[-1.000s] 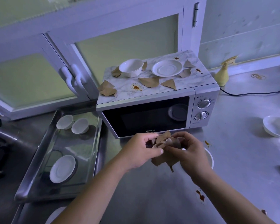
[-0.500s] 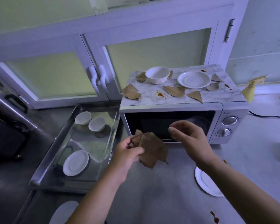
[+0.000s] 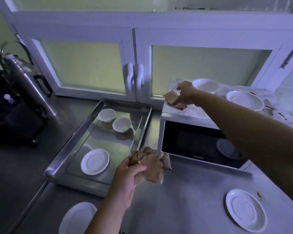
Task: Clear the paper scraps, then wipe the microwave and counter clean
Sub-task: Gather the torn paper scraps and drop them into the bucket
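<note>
The microwave stands on the steel tabletop, its dark door facing the camera and its marbled top strewn with brown paper. The right hand reaches over the front left corner of that top, and its fingers curl down onto a paper scrap lying there — they appear to pinch it, though the exact hold is partly hidden by the hand itself. Just behind the hand on the microwave sits a white bowl, and to the right of the bowl a white saucer; more torn scraps and reddish stains lie past the saucer near the right edge of the top.

In front of the microwave's lower left corner the left hand is raised above the tabletop, its fingers wrapped round a crumpled bunch of paper scraps that fans out toward the microwave door.

To the left of the microwave lies a metal tray holding two small bowls at its far end and a small plate at its near end. In front of the microwave, to the right, a white plate rests on the tabletop with a small stain just beside it — another plate shows at the near edge, left of the left forearm. Behind the microwave and tray run white cabinet doors with frosted panels.
</note>
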Motion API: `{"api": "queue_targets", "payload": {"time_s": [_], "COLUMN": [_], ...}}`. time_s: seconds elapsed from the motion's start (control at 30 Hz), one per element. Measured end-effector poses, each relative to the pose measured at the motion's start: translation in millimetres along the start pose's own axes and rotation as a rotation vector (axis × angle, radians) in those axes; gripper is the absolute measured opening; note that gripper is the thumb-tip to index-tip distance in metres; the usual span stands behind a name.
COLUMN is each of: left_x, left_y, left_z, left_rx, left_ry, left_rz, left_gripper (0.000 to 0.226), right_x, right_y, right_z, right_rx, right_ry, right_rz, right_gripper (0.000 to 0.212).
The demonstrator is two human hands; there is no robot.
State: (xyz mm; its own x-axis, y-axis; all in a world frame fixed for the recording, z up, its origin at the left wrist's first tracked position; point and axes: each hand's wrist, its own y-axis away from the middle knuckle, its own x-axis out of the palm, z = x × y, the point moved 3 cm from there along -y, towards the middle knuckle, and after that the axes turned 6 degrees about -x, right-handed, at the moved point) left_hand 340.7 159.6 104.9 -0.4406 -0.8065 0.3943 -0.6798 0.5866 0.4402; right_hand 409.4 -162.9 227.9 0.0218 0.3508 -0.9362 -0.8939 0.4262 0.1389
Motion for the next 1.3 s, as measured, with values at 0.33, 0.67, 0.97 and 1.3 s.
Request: {"api": "queue_targets", "payload": {"time_s": [0.33, 0.67, 0.97, 1.3], "left_x": [-43, -47, -49, -55], "left_y": [-28, -47, -56, -68], "left_z": [-8, -11, -17, -13], "left_rx": [-0.065, -0.125, -0.133, -0.147], "left_ry": [-0.007, -0.042, -0.020, 0.008], "left_rz": [-0.020, 0.073, 0.108, 0.128], "left_gripper": [0.050, 0.045, 0.031, 0.047], "right_x": [13, 30, 18, -19], "right_y": [-47, -37, -25, -44], "right_z": [-3, -17, -22, 1], "right_rx": [0.043, 0.164, 0.154, 0.178], "right_ry": [0.011, -0.429, -0.440, -0.519], "right_rz": [0.088, -0.143, 0.113, 0.005], "right_gripper": [0.081, 0.034, 0.061, 0.021]}}
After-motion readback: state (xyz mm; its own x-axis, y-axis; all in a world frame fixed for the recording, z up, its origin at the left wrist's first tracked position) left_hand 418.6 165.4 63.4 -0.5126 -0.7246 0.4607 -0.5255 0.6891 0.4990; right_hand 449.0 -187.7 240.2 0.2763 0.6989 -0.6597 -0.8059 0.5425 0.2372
